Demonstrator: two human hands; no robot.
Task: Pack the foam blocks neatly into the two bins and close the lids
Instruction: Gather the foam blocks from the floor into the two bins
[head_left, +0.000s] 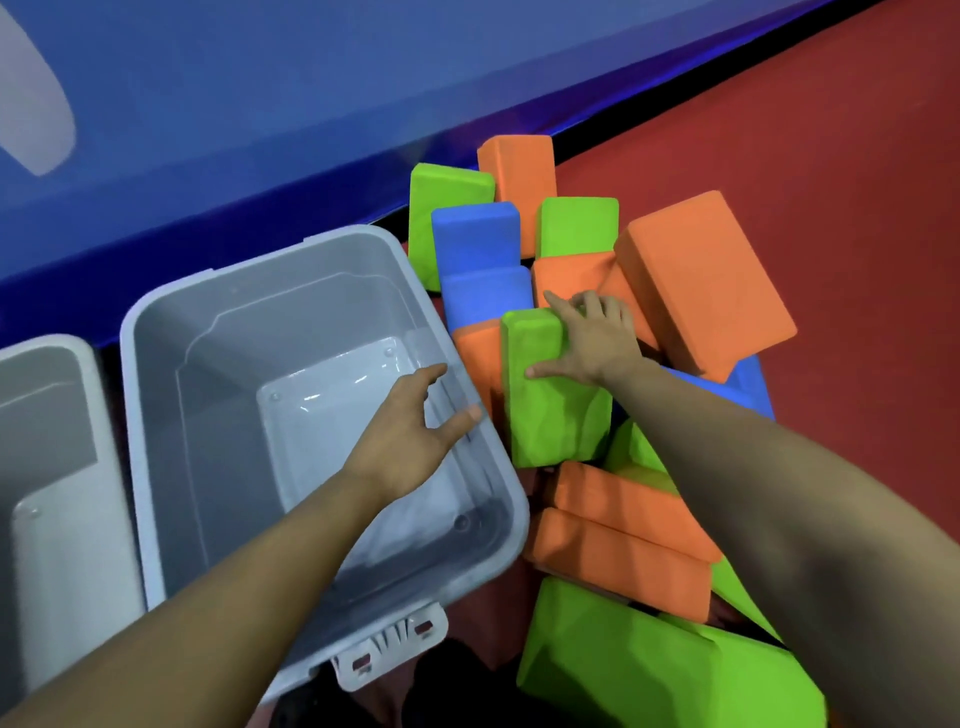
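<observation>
Red floor (779, 130) carries the foam blocks (670, 280), piled against the empty grey bin's (156, 415) right rim. Right hand (597, 343) grips a green block (550, 415) beside that rim; left hand (410, 436) hovers over the bin, fingers (457, 423) loosely spread, holding nothing.

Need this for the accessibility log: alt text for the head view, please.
A person's right hand grips a green foam block in a pile of orange, green and blue blocks on a red floor, while the open left hand hovers over an empty grey bin. A second grey bin sits at the left edge.

Two bins (311, 519); two hands (597, 343)
</observation>
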